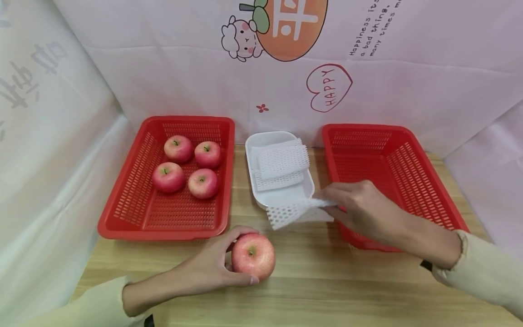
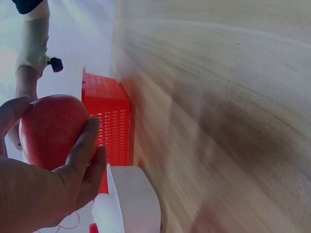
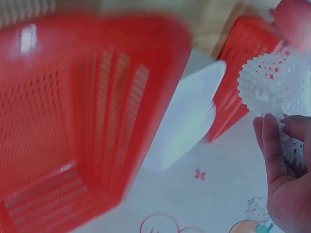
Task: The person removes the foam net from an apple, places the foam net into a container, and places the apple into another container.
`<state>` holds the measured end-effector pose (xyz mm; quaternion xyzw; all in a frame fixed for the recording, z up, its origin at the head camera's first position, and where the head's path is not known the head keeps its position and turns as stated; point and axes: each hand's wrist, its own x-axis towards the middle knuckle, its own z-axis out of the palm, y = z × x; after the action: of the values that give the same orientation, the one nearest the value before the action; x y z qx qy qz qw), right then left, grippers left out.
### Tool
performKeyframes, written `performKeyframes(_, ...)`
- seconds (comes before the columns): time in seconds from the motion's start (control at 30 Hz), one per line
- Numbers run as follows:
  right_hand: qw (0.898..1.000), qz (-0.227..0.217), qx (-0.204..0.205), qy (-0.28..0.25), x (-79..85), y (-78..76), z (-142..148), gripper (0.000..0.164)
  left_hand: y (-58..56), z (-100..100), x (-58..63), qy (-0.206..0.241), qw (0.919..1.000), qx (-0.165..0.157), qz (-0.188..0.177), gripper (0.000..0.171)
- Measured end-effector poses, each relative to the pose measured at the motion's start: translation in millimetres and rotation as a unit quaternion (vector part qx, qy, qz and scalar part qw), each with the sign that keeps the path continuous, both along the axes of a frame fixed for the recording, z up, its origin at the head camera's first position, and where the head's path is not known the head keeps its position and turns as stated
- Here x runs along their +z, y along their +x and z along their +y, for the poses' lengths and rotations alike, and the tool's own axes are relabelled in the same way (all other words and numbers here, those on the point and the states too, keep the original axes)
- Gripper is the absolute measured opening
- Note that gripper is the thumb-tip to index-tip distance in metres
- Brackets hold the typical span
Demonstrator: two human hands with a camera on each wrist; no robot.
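Note:
A red-and-pink apple (image 1: 253,256) is gripped by my left hand (image 1: 218,265), its thumb and fingers spread around the fruit's left side. In the left wrist view the apple (image 2: 53,128) appears held above the wooden table. My right hand (image 1: 363,209) pinches a white foam net sleeve (image 1: 292,213) near one end. The right wrist view shows the mouth of that foam net (image 3: 262,85) standing open, with the fingers below it. More foam nets (image 1: 282,159) lie stacked in a white tray (image 1: 261,200), just beyond the held one.
On the left stands a red basket (image 1: 108,218) with several apples (image 1: 177,149) in it. A second red basket (image 1: 429,181) stands on the right, partly behind my right hand and forearm. Printed white cloth (image 1: 184,81) hangs behind the wooden table (image 1: 310,290).

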<state>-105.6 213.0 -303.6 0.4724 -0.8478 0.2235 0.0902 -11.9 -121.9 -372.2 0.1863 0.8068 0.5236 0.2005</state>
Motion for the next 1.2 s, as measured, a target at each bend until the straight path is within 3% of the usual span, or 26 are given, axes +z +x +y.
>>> performKeyframes(0.23, 0.998, -0.009, -0.033, 0.049, 9.0, -38.8, -5, 0.040, 0.3, -6, 15.1, -0.005, 0.9999, 0.012, -0.010, 0.072)
performKeyframes(0.43, 0.991, -0.057, -0.052, 0.106, 8.0, -62.0, -16, 0.040, -4.7, -12, 27.8, -0.034, 0.9988, 0.022, 0.028, 0.073)
performKeyframes(0.57, 0.983, -0.093, -0.063, 0.143, 3.3, -73.5, -24, 0.043, -6.3, -18, 39.4, -0.054, 0.9977, 0.038, 0.012, 0.076)
performKeyframes(0.9, 0.972, -0.102, -0.060, 0.203, -16.9, -90.7, -40, 0.047, -22.0, -40, 65.1, -0.079, 0.9929, 0.087, 0.020, 0.081)
performKeyframes(1.2, 0.960, -0.117, -0.060, 0.247, -31.1, -92.6, -52, 0.058, -44.1, -66, 79.5, -0.108, 0.9847, 0.135, -0.021, 0.092)
